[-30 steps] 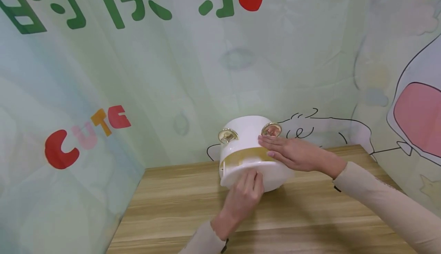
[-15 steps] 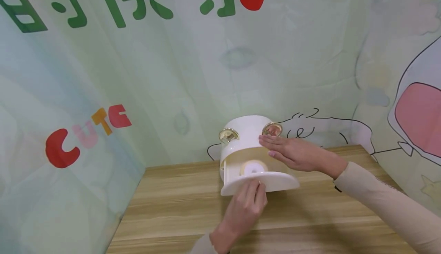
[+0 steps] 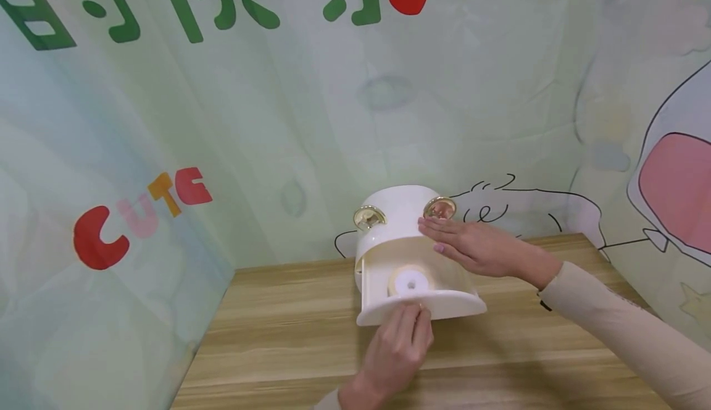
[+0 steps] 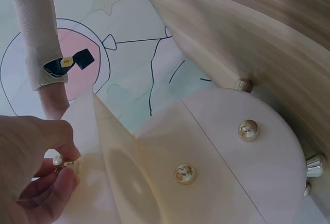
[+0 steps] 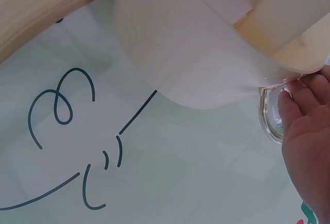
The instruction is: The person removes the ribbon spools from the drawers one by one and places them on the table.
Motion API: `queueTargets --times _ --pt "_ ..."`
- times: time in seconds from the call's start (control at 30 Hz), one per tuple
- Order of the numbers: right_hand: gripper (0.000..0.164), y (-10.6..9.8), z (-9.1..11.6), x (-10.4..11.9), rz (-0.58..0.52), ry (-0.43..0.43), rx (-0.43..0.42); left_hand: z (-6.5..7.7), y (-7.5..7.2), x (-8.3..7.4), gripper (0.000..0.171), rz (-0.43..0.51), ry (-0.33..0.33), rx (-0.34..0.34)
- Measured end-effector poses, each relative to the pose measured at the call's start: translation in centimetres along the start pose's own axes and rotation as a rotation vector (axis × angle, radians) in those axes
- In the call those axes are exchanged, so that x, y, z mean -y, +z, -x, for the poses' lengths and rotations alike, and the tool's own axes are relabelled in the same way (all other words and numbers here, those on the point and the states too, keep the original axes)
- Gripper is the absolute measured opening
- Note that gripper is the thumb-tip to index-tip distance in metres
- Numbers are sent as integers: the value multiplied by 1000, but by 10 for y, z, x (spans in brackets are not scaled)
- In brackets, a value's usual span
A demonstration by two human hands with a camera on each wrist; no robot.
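Note:
A white rounded box (image 3: 402,215) with gold ring-like ears (image 3: 370,218) sits on the table, the front of its drawer (image 3: 450,305) standing out from the body. My left hand (image 3: 397,348) is at the middle of that front. In the left wrist view, its thumb and fingers pinch a small gold knob (image 4: 72,166). My right hand (image 3: 480,246) rests with straight fingers on the box's upper right, fingertips beside the right ear (image 3: 440,208). Inside the drawer shows a round white piece (image 3: 411,281) with a central hole and a tan edge.
The wood-grain table (image 3: 278,336) meets a printed cloth backdrop (image 3: 289,169) close behind the box. Gold feet (image 4: 243,85) and further gold knobs (image 4: 248,130) show on the box in the left wrist view.
My left hand has drawn the drawer front outward and down toward me, exposing the inside with its round white piece. My right hand has stayed on the box.

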State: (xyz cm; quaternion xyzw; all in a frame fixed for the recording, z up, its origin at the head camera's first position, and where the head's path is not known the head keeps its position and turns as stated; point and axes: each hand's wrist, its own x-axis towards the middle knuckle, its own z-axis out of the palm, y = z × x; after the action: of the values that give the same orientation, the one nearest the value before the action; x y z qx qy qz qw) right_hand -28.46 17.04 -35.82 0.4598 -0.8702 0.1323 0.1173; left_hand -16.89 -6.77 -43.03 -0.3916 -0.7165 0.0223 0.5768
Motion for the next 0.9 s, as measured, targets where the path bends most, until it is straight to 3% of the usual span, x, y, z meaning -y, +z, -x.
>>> queueTargets --times 0.57,0.77,0.9 --pt "51 1 1 0 -18 13 4 6 -1 -2 25 39 -3 14" --pt "51 1 1 0 -20 15 1 3 -6 0 24 108 -61 40" --pt "51 3 1 -1 -14 16 3 -2 -13 1 24 145 -114 111"
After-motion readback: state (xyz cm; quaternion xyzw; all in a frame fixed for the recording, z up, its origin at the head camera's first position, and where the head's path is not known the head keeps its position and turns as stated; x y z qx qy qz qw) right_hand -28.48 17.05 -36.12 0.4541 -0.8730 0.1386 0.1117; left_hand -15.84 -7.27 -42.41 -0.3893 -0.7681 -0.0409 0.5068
